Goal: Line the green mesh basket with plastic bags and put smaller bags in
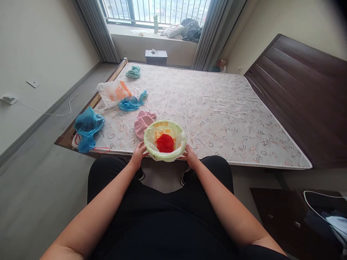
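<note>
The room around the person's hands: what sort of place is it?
Most likely a bedroom: there is a large bare mattress with a dark headboard at one end, and a small nightstand-like cabinet by the curtained window.

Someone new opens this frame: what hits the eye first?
First, the bright red item, hard to identify, inside the pale bag-lined container that the left hand and right hand hold from either side by the near edge of the mattress. Next, the large crumpled blue bag at the mattress's near left corner, and the pink cloth just beyond the container, to its left.
</note>
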{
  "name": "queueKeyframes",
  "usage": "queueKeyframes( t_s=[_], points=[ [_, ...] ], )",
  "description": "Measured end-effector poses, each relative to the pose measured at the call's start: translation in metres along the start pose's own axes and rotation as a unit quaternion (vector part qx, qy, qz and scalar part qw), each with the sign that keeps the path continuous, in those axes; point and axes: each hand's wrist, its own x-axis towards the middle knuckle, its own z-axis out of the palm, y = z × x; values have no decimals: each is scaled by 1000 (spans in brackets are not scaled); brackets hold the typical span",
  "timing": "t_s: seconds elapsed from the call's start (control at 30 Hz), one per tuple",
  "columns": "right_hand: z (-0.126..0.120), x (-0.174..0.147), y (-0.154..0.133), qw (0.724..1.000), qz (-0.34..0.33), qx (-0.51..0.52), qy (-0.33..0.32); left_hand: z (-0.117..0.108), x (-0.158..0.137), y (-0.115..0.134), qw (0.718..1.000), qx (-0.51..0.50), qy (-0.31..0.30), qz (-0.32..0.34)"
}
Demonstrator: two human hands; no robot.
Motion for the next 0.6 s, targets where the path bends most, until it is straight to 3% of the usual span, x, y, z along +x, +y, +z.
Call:
queueKeyframes(
  t_s=[0.17,0.23,0.3,0.43,0.6],
  points=[
    [-2,2,-7,994,33,5,102,-6,10,-7,992,57,115,-19],
    [-5,5,-12,991,52,18,126,-9,14,-9,981,73,170,-59],
    [-9,10,-17,986,77,37,141,-11,16,-9,972,59,188,-130],
    [-15,26,-23,977,146,89,124,-9,14,-10,948,-2,135,-287],
    [-14,45,-26,968,162,171,87,-2,8,-20,950,-62,12,-307]
  ],
)
